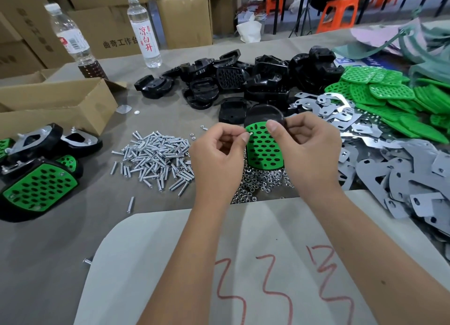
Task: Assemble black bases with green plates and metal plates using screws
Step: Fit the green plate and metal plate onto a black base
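While the right hand (309, 149) grips a black base (265, 111) fitted with a green plate (264, 149) above the bench's middle, the left hand (216, 154) pinches a screw (248, 135) at the plate's upper-left corner, beside the screw pile (155, 159).

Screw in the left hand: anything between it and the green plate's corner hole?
Nothing visible. The left hand pinches the screw right at the top-left corner of the green plate, which the right hand holds on a black base. The hole itself is too small to make out.
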Motion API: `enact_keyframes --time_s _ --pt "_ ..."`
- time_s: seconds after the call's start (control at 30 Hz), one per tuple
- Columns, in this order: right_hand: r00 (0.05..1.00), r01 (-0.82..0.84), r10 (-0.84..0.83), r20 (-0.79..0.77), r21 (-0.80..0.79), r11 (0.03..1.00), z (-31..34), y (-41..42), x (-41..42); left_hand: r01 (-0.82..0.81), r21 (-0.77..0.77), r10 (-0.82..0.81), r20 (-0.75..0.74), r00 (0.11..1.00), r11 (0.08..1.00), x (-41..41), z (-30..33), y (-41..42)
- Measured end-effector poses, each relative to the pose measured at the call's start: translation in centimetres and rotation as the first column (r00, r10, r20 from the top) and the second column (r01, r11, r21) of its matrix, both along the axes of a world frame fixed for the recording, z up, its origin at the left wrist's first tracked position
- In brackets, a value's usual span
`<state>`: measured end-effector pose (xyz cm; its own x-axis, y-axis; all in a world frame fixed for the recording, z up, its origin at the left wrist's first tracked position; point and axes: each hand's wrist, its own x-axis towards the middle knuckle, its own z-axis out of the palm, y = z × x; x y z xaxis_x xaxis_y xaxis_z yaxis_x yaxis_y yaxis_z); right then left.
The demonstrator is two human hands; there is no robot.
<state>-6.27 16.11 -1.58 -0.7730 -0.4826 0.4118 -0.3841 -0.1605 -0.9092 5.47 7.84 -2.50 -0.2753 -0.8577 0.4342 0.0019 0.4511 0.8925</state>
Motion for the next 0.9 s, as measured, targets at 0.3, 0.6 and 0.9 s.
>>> enact_keyframes --time_s 0.3,0.6,0.9 --pt "0.972 0.039 -0.032 -0.231 0.023 0.999 0.5 0.4 0.9 -0.079 -0.046 0.079 0.013 0.997 0.996 0.3 0.4 0.1" --pt "0.994 -0.058 0.055 -0.092 -0.030 0.998 0.1 0.1 0.9 0.017 0.126 0.016 -0.256 0.967 0.992 -0.1 0.7 0.7" --pt "0.955 -0.259 0.273 0.119 -0.118 0.959 0.2 0.2 -0.1 0.398 0.477 -0.261 -0.329 0.908 0.784 0.1 1.2 0.6"
